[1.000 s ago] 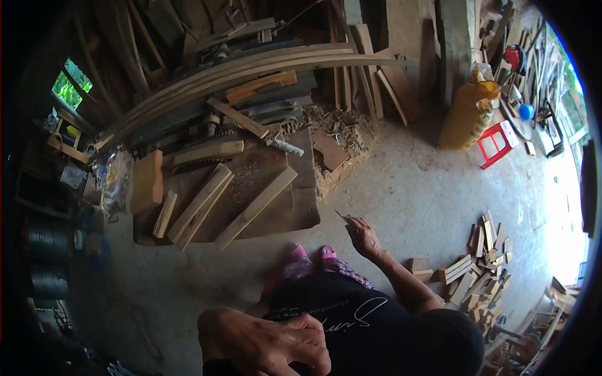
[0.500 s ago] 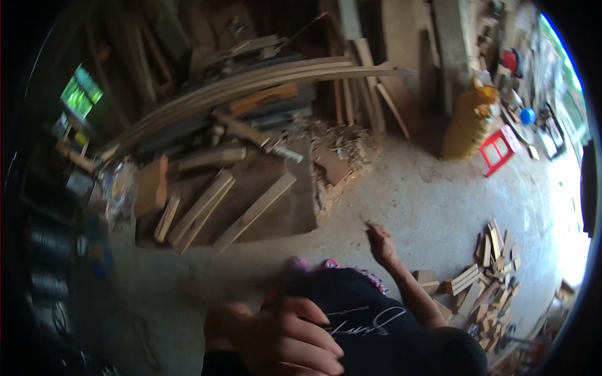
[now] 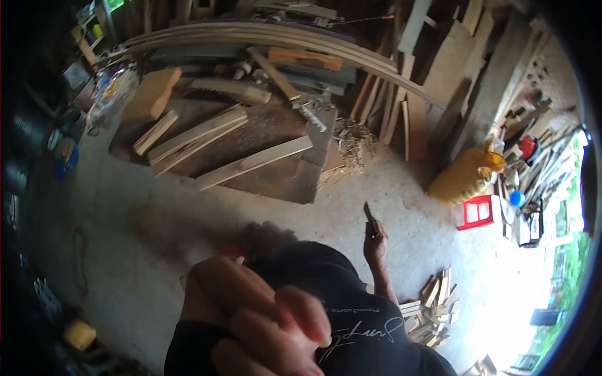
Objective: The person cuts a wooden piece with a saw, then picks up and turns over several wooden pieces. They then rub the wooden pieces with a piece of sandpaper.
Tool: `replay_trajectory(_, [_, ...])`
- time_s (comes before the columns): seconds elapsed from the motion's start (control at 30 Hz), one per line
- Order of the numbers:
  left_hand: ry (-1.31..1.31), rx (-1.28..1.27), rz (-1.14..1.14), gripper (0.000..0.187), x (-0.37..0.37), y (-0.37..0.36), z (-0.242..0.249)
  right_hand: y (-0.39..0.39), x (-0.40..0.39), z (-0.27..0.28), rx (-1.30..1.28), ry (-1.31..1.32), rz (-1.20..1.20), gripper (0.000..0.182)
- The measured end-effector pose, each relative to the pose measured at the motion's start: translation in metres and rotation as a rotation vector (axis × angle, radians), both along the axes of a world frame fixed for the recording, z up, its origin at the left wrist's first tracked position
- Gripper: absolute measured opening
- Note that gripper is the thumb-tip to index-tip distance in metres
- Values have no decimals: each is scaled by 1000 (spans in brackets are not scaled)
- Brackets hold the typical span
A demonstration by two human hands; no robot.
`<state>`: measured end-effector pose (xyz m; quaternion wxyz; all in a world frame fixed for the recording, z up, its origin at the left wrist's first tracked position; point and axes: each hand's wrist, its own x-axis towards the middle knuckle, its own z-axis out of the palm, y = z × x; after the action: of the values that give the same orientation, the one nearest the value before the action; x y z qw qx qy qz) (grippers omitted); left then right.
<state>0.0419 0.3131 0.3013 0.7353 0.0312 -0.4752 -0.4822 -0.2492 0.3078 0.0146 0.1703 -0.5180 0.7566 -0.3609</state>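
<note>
My left hand (image 3: 263,313) is close to the camera in front of my black shirt (image 3: 338,294). Its fingers are curled in, and nothing shows between them. Off to the right, my right hand (image 3: 375,243) is closed around a narrow dark pointed piece (image 3: 369,214) whose tip sticks up past the fingers. I cannot tell what kind of tool it is. Ahead, a long squared wooden bar (image 3: 257,163) lies on a dark board (image 3: 276,185) on the floor. Left of it rest paired wooden bars (image 3: 197,139) and a short wooden block (image 3: 155,132).
Long planks (image 3: 263,41) stretch across the back, above more timber. Wood shavings (image 3: 354,141) lie by the board's right end. A yellow sack (image 3: 461,178) and a red stool (image 3: 478,213) stand to the right. A pile of offcuts (image 3: 433,313) is beside my right arm.
The view has turned, so the board and bars sit higher in it. The dark piece in my right hand now shows more clearly. My left hand appears larger and its fingers are bent differently.
</note>
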Motion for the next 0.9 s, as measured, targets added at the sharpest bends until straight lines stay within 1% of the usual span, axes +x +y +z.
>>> replay_trajectory(0.03, [206,62,51,16,-22,6,5,-2,2,2,6,-3,7,25])
replay_trajectory(0.1, [600,140,205,15,-67,17,16,-7,4,-2,-63,23,84,25])
replay_trajectory(0.13, [582,212,148,15,-69,21,19,-10,5,-6,-89,38,103,26])
replay_trajectory(0.2, [557,266,-1,15,-55,19,17,-11,13,-4,-129,48,136,26])
replay_trajectory(0.27, [-366,-277,-344,24,-4,-22,4,-13,17,-2,-140,78,182,28])
replay_trajectory(0.3, [-357,-331,-421,24,7,-39,-23,-15,16,-2,-136,113,212,29])
replay_trajectory(0.33, [-506,-524,-303,12,13,-55,-67,-17,17,-1,-134,122,188,30])
replay_trajectory(0.4, [-821,-565,58,12,-4,-78,-82,-17,21,0,-124,120,150,30])
replay_trajectory(0.43, [-989,-406,301,25,-19,-84,-76,-15,20,-1,-136,109,91,30])
replay_trajectory(0.47, [-1132,-258,280,30,-17,-103,-91,-14,21,-3,-136,92,90,30])
replay_trajectory(0.5, [-1274,-103,271,36,-10,-128,-120,-15,22,-5,-135,76,99,29])
replay_trajectory(0.57, [-1423,-118,403,45,19,-174,-188,-13,23,-18,-150,54,67,29])
replay_trajectory(0.6, [-1514,-82,444,51,33,-188,-208,-12,24,-23,-153,45,72,29])
replay_trajectory(0.63, [-1523,-104,426,51,44,-197,-227,-10,26,-26,-154,36,46,29])
replay_trajectory(0.67, [-1607,-100,524,52,54,-206,-242,-10,28,-28,-146,42,34,30])
replay_trajectory(0.7, [-1685,-93,628,53,58,-212,-244,-11,31,-27,-136,52,26,30])
replay_trajectory(0.73, [-1784,-84,669,54,62,-215,-246,-13,35,-25,-134,54,13,30])
replay_trajectory(0.77, [-1778,-88,661,54,63,-220,-249,-16,39,-22,-129,42,-8,31])
replay_trajectory(0.83, [-1831,-71,551,53,60,-225,-248,-21,46,-12,-115,36,-29,31])
replay_trajectory(0.87, [-1830,-130,536,50,58,-228,-248,-27,50,-8,-104,25,-26,31])
replay_trajectory(0.9, [-1827,-126,528,50,53,-233,-248,-32,55,-3,-93,13,-23,31])
